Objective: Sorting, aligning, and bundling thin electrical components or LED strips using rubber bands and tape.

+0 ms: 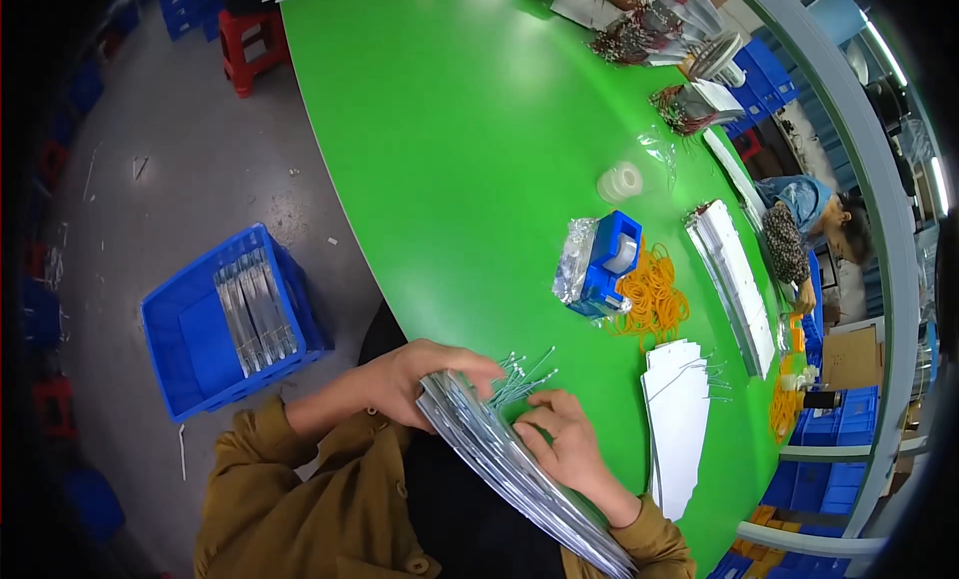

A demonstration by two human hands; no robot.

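My left hand (pixel 425 374) is wrapped round the end of a bundle of long, thin silvery strips (pixel 519 479). The bundle slants from that hand down to the lower right, over my lap at the table's edge. Thin pale-green wires (pixel 517 377) fan out from its held end, just beyond my left thumb. Beside the wires and along the bundle's right side is my right hand (pixel 564 444), its fingers loosely bent and apart. No object shows in it; whether its fingertips touch the strips is hard to tell.
On the green table (pixel 450 179) are a blue tape dispenser (pixel 604 269), orange rubber bands (pixel 654 294), a clear tape roll (pixel 621 182) and white strips with wires (pixel 674 429). A blue crate (pixel 185 349) holding silvery bundles stands left, on the floor. Another person (pixel 799 219) sits across the table.
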